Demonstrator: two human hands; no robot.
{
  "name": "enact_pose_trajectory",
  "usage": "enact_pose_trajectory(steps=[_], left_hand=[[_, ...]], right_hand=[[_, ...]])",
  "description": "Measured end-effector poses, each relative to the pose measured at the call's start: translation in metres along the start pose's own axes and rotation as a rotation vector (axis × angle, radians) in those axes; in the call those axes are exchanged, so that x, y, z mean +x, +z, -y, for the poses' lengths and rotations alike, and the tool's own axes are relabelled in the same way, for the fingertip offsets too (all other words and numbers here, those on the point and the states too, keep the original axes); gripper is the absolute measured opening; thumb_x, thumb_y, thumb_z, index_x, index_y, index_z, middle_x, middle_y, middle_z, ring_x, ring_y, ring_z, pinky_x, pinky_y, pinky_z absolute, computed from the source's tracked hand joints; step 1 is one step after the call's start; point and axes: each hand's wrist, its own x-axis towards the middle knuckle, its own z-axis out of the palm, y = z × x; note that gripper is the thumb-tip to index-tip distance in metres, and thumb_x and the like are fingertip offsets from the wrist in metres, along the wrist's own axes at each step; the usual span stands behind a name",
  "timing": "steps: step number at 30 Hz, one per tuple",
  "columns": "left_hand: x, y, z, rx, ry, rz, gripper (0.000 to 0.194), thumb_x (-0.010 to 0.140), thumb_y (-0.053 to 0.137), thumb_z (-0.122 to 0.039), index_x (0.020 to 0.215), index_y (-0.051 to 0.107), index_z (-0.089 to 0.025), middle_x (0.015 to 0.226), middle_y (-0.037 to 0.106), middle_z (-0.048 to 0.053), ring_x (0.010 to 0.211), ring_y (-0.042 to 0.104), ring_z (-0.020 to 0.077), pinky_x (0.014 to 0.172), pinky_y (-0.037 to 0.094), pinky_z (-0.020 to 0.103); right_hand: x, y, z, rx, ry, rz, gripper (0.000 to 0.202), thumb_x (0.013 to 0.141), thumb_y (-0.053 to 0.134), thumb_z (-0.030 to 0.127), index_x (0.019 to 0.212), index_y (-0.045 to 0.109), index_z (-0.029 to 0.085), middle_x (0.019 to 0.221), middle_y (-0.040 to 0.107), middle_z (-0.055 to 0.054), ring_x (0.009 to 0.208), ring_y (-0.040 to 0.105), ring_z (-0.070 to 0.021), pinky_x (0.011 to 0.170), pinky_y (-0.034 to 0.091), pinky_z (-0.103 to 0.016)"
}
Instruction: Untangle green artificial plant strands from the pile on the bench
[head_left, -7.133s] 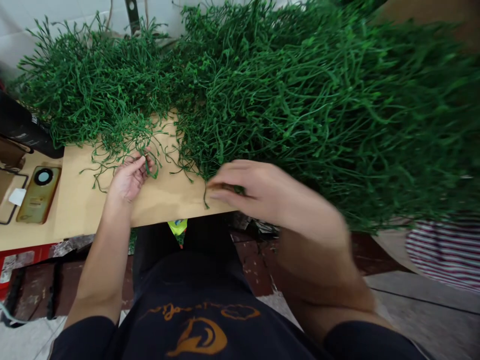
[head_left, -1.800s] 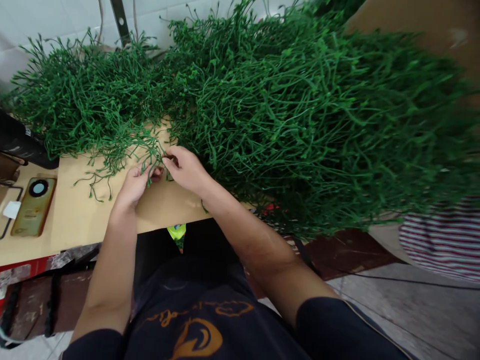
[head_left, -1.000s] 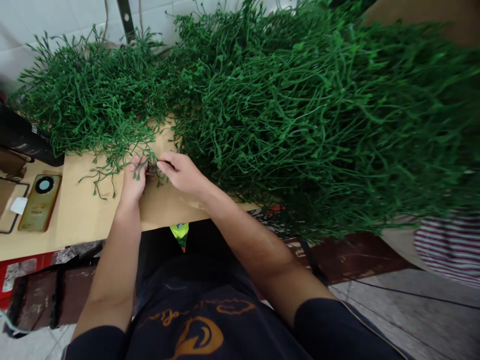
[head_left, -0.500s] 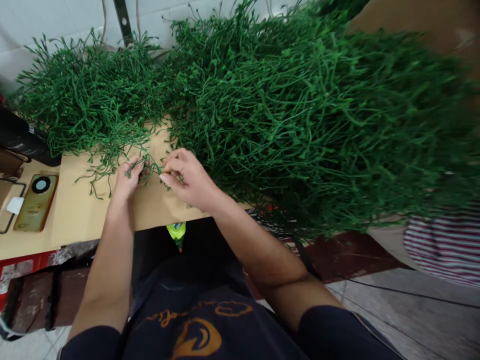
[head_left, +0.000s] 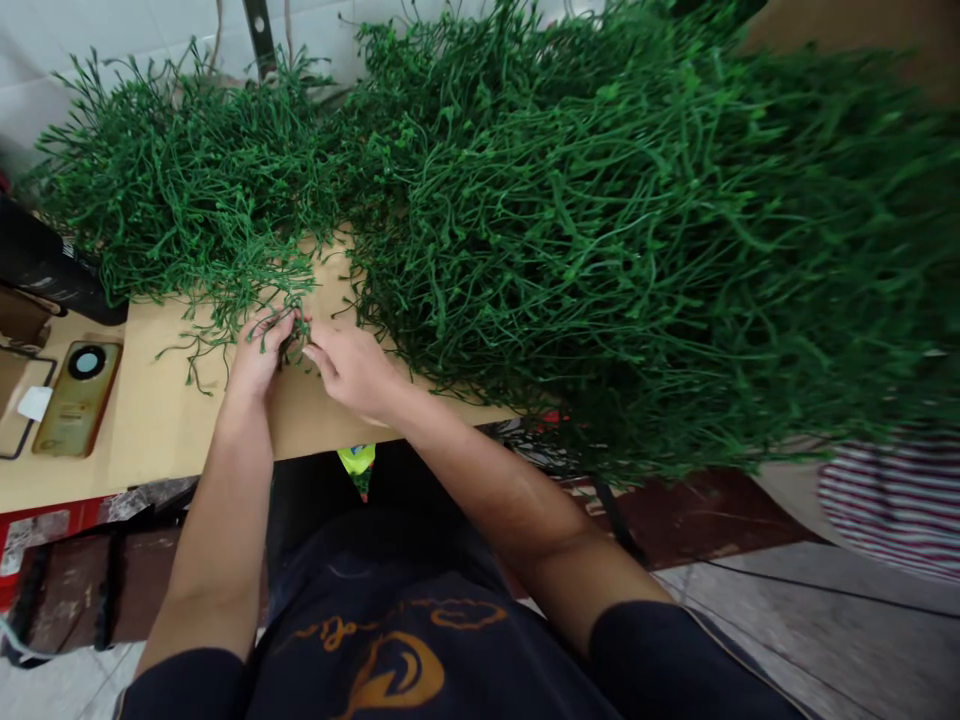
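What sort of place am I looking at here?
Probably a small workshop or indoor work corner, though I can't be sure. The big heap of green, artificial-looking stems, the pale wooden-looking worktop in front of it and the plain light wall behind suggest that.

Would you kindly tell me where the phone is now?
In the head view, the phone lies near the left edge, camera side up, left of the left hand and just below the black cylinder.

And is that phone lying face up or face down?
Face down: the back of the phone, with its round camera ring, faces up.
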Motion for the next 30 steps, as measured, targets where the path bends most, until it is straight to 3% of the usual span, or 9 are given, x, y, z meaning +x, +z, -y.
enact_pose_trajectory(steps=[3,7,13,15,18,20,23,27,30], left_hand=[[0.002,0.004,-0.004,-0.165,-0.114,-0.068,0.016,0.063,0.067,-0.027,0.067,0.056,-0.017,0.064,0.059,-0.001,0.059,0.054,0.0091,0.057,0.044,0.021],[0.002,0.009,-0.007,-0.287,-0.146,-0.214,0.013,0.062,0.058,-0.012,0.060,0.047,-0.018,0.058,0.049,-0.004,0.049,0.042,0.0060,0.045,0.033,0.017],[-0.005,0.014,-0.014,-0.297,-0.136,-0.183,0.014,0.070,0.053,-0.009,0.061,0.047,-0.017,0.060,0.048,-0.003,0.051,0.042,0.0057,0.046,0.034,0.016],[-0.002,0.013,-0.019,-0.357,-0.175,-0.288,0.018,0.076,0.048,-0.007,0.061,0.046,-0.017,0.056,0.045,-0.003,0.047,0.040,0.0054,0.044,0.033,0.016],[0.004,0.007,-0.025,-0.515,-0.234,-0.458,0.025,0.084,0.039,-0.007,0.061,0.042,-0.018,0.052,0.041,-0.005,0.043,0.041,0.0051,0.044,0.036,0.016],[0.004,0.001,-0.027,-0.541,-0.244,-0.349,0.024,0.085,0.042,-0.009,0.063,0.043,-0.018,0.054,0.045,-0.004,0.046,0.046,0.0053,0.048,0.041,0.016],[-0.002,-0.005,-0.026,-0.506,-0.250,-0.140,0.016,0.080,0.053,-0.013,0.066,0.048,-0.017,0.060,0.054,-0.002,0.056,0.056,0.0072,0.056,0.048,0.017],[-0.008,-0.006,-0.026,-0.438,-0.363,-0.104,0.016,0.083,0.051,-0.019,0.067,0.054,-0.015,0.064,0.060,0.000,0.058,0.061,0.0089,0.054,0.049,0.019],[-0.009,-0.003,-0.029,-0.393,-0.381,-0.050,0.014,0.083,0.053,-0.017,0.071,0.059,-0.013,0.066,0.062,0.002,0.058,0.062,0.0092,0.054,0.049,0.019]], right_hand=[[-0.005,0.002,0.008,-0.015,-0.085,-0.009,0.017,0.087,0.033,0.015,0.085,0.050,0.013,0.086,0.056,-0.012,0.080,0.045,-0.0203,0.074,0.033,-0.032],[-0.012,0.005,0.014,-0.011,-0.209,0.055,0.013,0.083,0.035,0.014,0.079,0.048,0.015,0.079,0.053,-0.010,0.075,0.042,-0.0190,0.072,0.032,-0.032],[-0.024,0.000,0.011,0.034,-0.204,0.048,0.012,0.082,0.036,0.013,0.074,0.042,0.017,0.074,0.049,-0.008,0.071,0.039,-0.0167,0.070,0.033,-0.031],[-0.032,0.000,0.019,0.063,-0.266,0.078,0.011,0.079,0.037,0.009,0.072,0.040,0.018,0.072,0.049,-0.007,0.071,0.039,-0.0161,0.069,0.033,-0.030],[-0.045,0.001,0.032,0.156,-0.485,0.188,0.014,0.079,0.037,0.007,0.070,0.038,0.019,0.071,0.049,-0.005,0.071,0.040,-0.0151,0.071,0.035,-0.028],[-0.051,0.000,0.033,0.214,-0.528,0.217,0.017,0.083,0.036,0.009,0.069,0.035,0.019,0.071,0.048,-0.004,0.071,0.040,-0.0142,0.071,0.036,-0.027],[-0.054,-0.010,0.017,0.260,-0.342,0.103,0.023,0.088,0.036,0.017,0.067,0.029,0.020,0.067,0.043,-0.002,0.067,0.038,-0.0131,0.065,0.034,-0.026],[-0.059,-0.029,-0.007,0.248,-0.185,-0.050,0.026,0.089,0.041,0.024,0.065,0.032,0.020,0.068,0.043,-0.002,0.072,0.041,-0.0142,0.070,0.036,-0.028],[-0.070,-0.042,-0.011,0.236,-0.100,-0.115,0.024,0.088,0.043,0.025,0.065,0.036,0.019,0.074,0.048,-0.005,0.078,0.044,-0.0152,0.073,0.038,-0.029]])
